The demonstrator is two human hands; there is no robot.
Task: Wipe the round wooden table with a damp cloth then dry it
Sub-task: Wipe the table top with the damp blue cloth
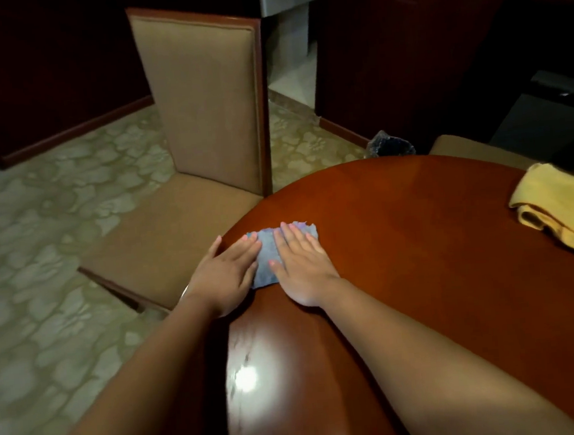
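A blue cloth (268, 256) lies flat on the round wooden table (418, 241), close to its left edge. My left hand (226, 273) presses on the cloth's left side with straight fingers, its thumb out over the table's rim. My right hand (301, 264) lies flat on the cloth's right side, fingers straight and pointing away from me. Both hands cover much of the cloth. A folded yellow towel (559, 209) rests on the table at the far right.
A tan upholstered chair (209, 120) stands just left of the table, its seat under the rim. A second chair seat (472, 151) shows behind the table. A dark bin (390, 145) sits on the patterned floor beyond. Light glares on the table near me.
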